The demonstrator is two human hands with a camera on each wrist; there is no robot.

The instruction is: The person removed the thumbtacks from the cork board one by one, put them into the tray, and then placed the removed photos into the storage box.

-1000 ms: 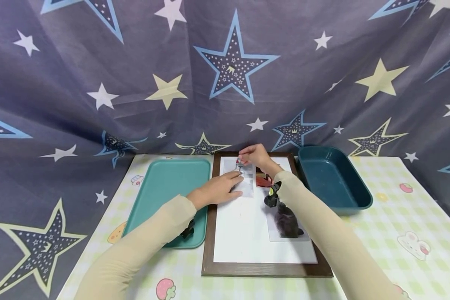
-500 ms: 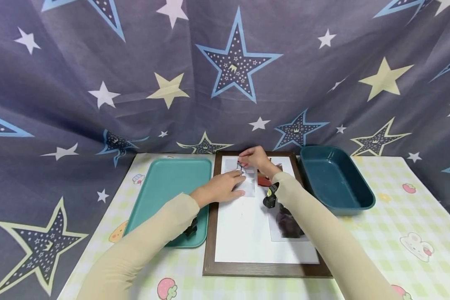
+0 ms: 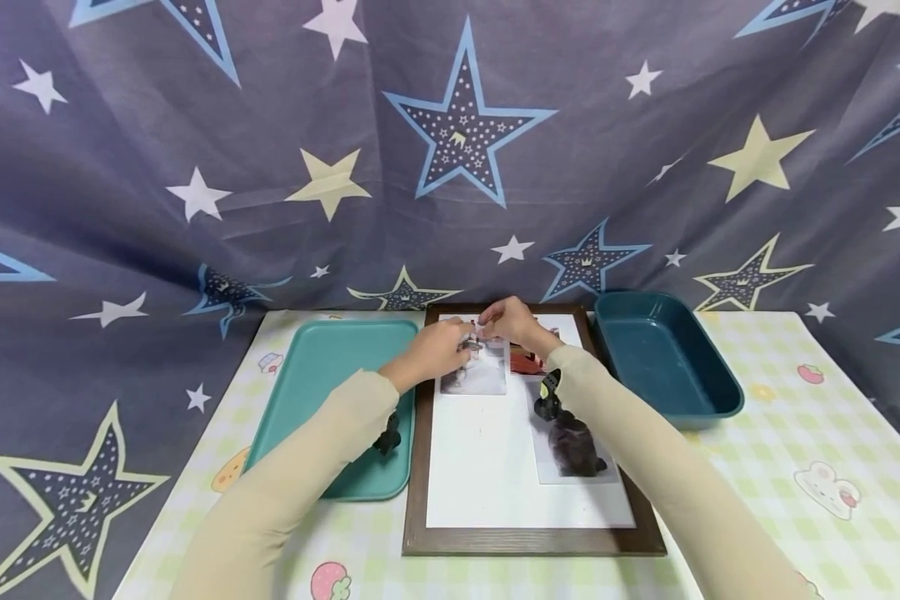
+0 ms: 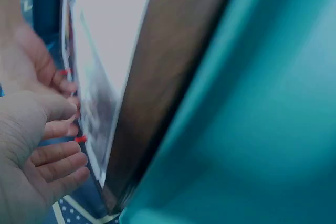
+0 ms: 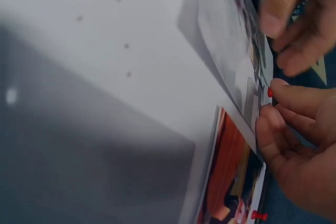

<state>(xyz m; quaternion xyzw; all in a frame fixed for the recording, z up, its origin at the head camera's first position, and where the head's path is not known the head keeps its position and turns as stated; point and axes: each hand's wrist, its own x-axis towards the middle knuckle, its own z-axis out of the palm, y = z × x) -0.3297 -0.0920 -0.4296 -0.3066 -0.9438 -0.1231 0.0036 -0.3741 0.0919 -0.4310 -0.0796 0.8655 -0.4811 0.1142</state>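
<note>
We had L hand [image 3: 433,350] loose; R hand [image 3: 513,323] touched red pushpin [image 5: 270,92], couldn't tell if gripped. Photo [image 3: 474,377] lay just nearside of both; w/o firm press, pushpin could've popped, photo slipped askew.

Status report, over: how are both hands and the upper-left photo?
Right hand at red pushpin, grip unclear. Left hand close beside. Photo on white board, upper left; hands partly hide its top.

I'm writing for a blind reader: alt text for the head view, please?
A person's left hand and right hand work close together at the far end of a photo on a brown-framed white board. A green tray lies left of it, a blue bin right.
</note>
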